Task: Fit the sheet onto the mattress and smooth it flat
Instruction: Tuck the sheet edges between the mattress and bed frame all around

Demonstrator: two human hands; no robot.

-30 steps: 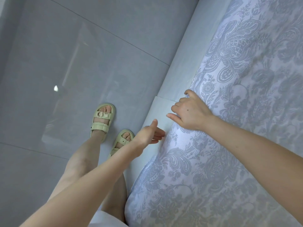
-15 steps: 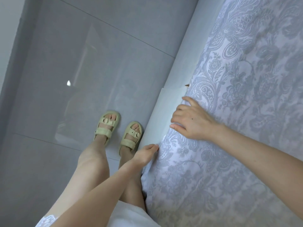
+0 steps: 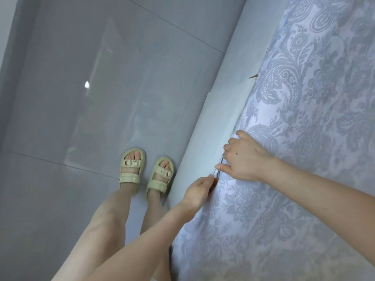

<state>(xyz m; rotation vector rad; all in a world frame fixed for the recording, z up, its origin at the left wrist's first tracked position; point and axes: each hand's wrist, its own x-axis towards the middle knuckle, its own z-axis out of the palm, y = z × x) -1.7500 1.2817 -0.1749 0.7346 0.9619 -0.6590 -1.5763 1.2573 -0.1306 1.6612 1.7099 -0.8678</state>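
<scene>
Tucking sheet (image 3: 304, 122) down mattress (image 3: 219, 122) side, right hand (image 3: 245, 159) clamped on hem; left hand (image 3: 199, 189) at 7 o'clock, grip unclear; nxt pulling taut.

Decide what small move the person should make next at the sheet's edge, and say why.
Probably draw the sheet down over the mattress side and tuck it. Its patterned edge stops at the top of that bare pale side. The left hand appears to pinch the edge, and the right hand curls its fingers over it just beyond.
</scene>
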